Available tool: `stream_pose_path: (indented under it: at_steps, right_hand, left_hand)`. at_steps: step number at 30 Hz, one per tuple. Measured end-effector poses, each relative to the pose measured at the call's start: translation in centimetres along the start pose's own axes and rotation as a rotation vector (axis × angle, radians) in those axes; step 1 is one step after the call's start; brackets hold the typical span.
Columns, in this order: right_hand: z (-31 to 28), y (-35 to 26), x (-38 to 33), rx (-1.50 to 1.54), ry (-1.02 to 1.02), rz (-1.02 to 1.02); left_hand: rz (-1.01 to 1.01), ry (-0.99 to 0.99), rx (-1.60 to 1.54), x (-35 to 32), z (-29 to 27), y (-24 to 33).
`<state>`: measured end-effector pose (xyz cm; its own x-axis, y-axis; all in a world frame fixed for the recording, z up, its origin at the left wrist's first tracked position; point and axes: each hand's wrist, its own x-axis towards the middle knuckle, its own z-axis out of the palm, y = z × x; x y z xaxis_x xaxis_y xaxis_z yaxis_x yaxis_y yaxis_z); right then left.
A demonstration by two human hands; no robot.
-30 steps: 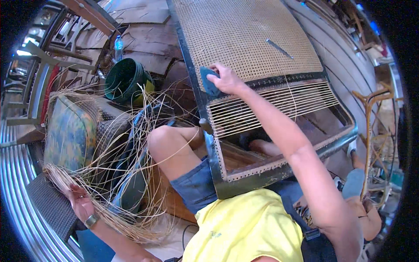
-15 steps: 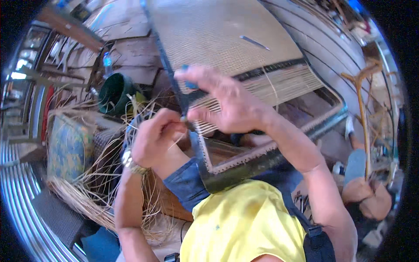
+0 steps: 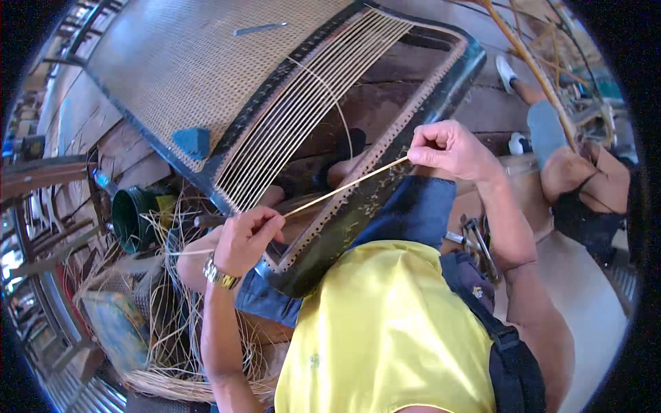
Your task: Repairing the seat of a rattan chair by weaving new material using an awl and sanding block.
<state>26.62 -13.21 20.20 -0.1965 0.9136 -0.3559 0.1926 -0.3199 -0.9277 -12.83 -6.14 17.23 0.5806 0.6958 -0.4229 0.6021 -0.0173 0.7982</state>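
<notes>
A pale cane strand [image 3: 348,186] is pulled taut between my two hands, slanting up to the right. My left hand [image 3: 248,237], with a watch on its wrist, pinches one end over the frame's near left corner; a loose tail runs out to its left. My right hand [image 3: 451,151] pinches the other end beyond the near rail, thumb against finger. Below the strand, the dark wooden frame [image 3: 344,237], its inner edge lined with small holes, rests against my lap. Parallel cane strands [image 3: 303,110] span part of its opening, and one loose strand curves across them.
Finished woven cane [image 3: 172,69] fills the frame's far section, with a blue block [image 3: 191,142] and a thin flat tool [image 3: 260,29] on it. At left are a green bucket [image 3: 131,220] and a tangle of cane strands [image 3: 186,330]. Another person's leg [image 3: 547,131] is at right.
My hands were together at the frame's left edge; now they are apart with the strand stretched between them, the right hand farther right. The frame appears turned in view.
</notes>
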Motion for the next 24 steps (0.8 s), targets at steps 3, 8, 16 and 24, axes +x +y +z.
stream_pose_path:
  at_steps: [3, 8, 16, 24]
  right_hand:
    - [-0.7, 1.6, -0.7, 0.205, 0.090, 0.060]
    - [-1.1, 2.5, -2.1, 0.156, 0.204, 0.097]
    - [-1.9, 3.2, -3.4, 0.155, 0.242, 0.201]
    - [-2.2, 3.3, -4.2, 0.197, 0.231, 0.179]
  left_hand:
    - [-0.120, -0.043, -0.163, -0.5, 0.3, -0.2]
    - [-0.109, -0.038, -0.301, -2.0, 0.0, -0.5]
    - [-0.183, -0.040, -0.352, -4.1, -0.6, -0.2]
    - [-0.188, -0.032, -0.437, -4.8, -0.8, 0.0]
